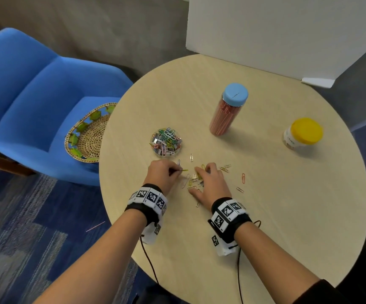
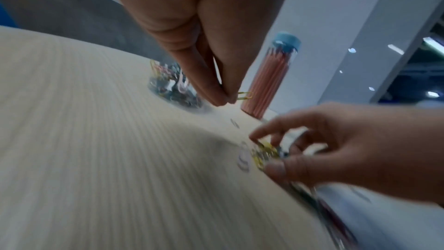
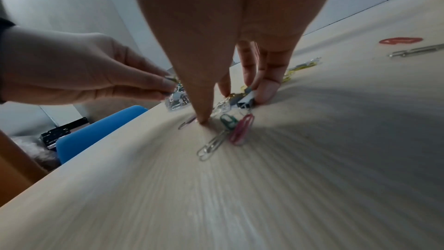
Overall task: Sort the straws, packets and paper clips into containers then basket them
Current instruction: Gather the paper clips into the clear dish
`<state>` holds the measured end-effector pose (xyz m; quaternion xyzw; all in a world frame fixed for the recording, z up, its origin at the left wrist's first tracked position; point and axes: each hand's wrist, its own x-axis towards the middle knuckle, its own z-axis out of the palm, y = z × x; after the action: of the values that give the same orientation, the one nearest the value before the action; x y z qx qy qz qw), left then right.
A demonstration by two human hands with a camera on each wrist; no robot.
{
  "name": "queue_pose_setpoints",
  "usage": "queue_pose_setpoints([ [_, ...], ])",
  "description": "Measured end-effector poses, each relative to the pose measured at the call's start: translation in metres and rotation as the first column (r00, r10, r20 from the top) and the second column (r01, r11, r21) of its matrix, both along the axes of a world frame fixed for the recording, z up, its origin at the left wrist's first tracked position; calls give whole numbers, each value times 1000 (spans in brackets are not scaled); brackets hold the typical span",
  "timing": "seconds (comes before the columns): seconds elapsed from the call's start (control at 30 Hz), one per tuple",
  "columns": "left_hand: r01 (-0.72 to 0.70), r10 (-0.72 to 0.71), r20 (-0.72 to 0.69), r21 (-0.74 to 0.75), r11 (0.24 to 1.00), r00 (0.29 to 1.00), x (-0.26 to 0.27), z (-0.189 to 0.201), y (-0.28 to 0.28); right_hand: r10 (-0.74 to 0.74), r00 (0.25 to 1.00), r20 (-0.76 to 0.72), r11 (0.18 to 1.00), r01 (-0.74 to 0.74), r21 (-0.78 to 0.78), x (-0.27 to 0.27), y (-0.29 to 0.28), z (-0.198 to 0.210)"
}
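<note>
Head view: the left hand [image 1: 162, 172] pinches a yellow clip [image 1: 184, 170] above the table [image 1: 265, 205], just short of the heaped dish [image 1: 166, 142], where a careless drop could bounce out. Left wrist view: only the clip's end is caught, so it may slip. Right wrist view: the right hand [image 3: 228, 26] claws round the heap of clips [image 3: 240, 100], and strays could skid away.

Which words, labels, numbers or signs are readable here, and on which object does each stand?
No text can be read.
Yellow-lidded jar: bluish print on its label, too small to read.
Left wristband and right wristband: square black-and-white code markers, tiny characters beside them too blurred to read.
Blue-lidded tube: no text visible.
</note>
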<state>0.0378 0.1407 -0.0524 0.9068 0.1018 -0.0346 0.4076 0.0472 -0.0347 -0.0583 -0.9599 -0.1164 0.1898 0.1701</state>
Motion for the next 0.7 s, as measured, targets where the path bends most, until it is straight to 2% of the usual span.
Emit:
queue_pose_setpoints([
  [0.17, -147, 154, 123, -67, 987, 980, 26, 21, 41, -44, 998, 36, 998, 42, 53, 4, 5, 0],
  [0.27, -184, 191, 141, -61, 981, 972, 52, 27, 61, -34, 999, 36, 998, 32, 51, 7, 6, 0],
  [0.33, -184, 188, 85, -50, 982, 978, 68, 26, 67, -20, 999, 32, 999, 18, 44, 9, 7, 2],
  [0.43, -175, 174, -72, 0, 985, 982, 85, 20, 73, -4, 999, 36, 999, 3, 32, 12, 7, 6],
  [0.5, -163, 163, -137, 9, 987, 977, 90, 19, 76, 36, 999, 40, 999, -34, -36, 14, 10, 6],
  [0.6, -92, 101, -175, 56, 994, 979, 96, 23, 78, 92, 996, 15, 986, -89, -144, 17, 18, 6],
  [0.7, -45, 64, -171, 109, 993, 983, 100, 28, 81, 85, 996, -29, 985, -88, -149, 22, 26, 13],
])
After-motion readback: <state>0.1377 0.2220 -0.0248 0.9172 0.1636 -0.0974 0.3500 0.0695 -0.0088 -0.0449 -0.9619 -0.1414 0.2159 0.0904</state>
